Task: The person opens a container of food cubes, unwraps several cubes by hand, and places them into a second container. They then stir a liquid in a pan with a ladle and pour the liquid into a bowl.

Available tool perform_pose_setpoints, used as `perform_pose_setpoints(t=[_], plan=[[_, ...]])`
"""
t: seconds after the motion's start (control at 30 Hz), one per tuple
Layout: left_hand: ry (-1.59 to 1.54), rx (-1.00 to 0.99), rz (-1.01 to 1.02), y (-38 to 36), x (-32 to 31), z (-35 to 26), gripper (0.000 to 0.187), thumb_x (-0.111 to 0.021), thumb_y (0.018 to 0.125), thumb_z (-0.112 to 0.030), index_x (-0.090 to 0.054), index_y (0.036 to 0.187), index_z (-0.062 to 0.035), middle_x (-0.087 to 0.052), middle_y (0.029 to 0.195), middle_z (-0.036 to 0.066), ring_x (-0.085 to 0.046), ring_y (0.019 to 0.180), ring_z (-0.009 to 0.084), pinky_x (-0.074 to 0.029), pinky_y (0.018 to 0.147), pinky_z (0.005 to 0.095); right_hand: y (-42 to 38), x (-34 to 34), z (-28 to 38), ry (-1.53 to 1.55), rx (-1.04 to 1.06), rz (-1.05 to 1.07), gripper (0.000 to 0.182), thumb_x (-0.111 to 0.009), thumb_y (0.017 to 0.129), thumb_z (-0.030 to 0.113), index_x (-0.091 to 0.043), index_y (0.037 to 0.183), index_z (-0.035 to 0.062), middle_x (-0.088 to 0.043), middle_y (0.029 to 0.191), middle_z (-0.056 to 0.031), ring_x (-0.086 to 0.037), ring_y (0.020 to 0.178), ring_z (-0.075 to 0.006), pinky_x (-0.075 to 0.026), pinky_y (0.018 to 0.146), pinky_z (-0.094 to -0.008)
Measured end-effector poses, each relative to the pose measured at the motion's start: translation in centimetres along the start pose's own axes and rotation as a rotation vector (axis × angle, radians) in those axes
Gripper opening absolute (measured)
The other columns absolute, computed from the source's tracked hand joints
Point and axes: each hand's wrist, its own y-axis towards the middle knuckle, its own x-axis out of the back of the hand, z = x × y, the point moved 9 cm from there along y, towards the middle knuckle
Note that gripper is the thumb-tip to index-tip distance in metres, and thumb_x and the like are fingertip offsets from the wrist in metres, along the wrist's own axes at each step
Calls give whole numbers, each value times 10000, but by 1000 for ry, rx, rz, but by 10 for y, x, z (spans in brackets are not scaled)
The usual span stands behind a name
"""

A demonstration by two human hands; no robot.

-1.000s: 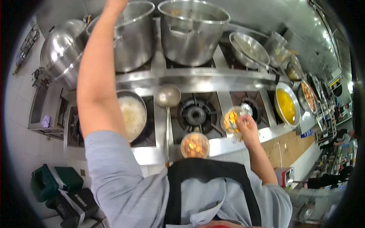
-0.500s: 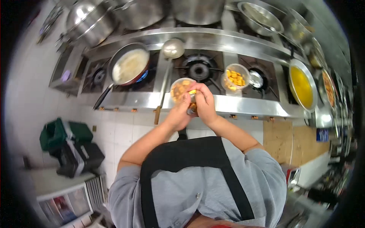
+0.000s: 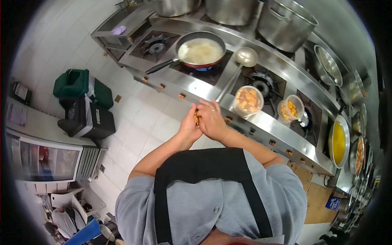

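Note:
My left hand is cupped, fingers curled upward, in front of the stove edge. Pressed against it from the right is my right hand, which wears a ring. Small golden-brown pieces show in the gap between the palms; the rest of them is hidden. Just right of the hands, a clear tub of orange-brown chunks stands on the stove's front edge. Beyond the hands, a frying pan holds cloudy pale liquid over a blue flame.
A long ladle lies across the stovetop, its handle reaching toward my right hand. Another tub holds yellow-orange cubes. A bowl of yellow liquid stands far right. Large pots line the back. Green and black bins stand left.
My view has turned left toward the frying pan. Both hands, still together, have come away from over the tub of orange-brown chunks to its left, in front of the stove.

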Motion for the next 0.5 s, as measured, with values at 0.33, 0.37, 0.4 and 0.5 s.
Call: perform_pose_setpoints(t=[0.33,0.37,0.4,0.5], plan=[[51,-243,-461,-51,207,-170,343,-416,953,-374,-515,853,-61,-539,783,57,-532,706,181,-469,639,335,113,-206,86,-247,-16,335,672,-542,799,438,-352,1348,99,-255,1455,-165,-148,1371,-375,-48,1024,-668],[23,-217,-499,-62,224,-180,329,-429,948,-366,-506,835,-67,-526,751,53,-519,671,174,-458,604,326,122,-224,92,-217,-56,388,714,-547,789,461,-332,1363,95,-239,1460,-169,-146,1371,-374,-43,1024,-668],[-3,-184,-532,-71,239,-189,316,-441,943,-358,-497,818,-73,-513,719,49,-506,636,166,-447,569,317,127,-243,101,-184,-51,468,805,-579,755,490,-285,1393,95,-216,1467,-177,-153,1367,-381,-53,1028,-665],[-44,-146,-615,-94,281,-214,303,-430,954,-355,-477,792,-102,-459,642,13,-430,536,144,-389,477,286,138,-290,139,16,60,682,793,-608,750,455,-297,1382,89,-238,1449,-193,-170,1358,-386,-81,1046,-635]])
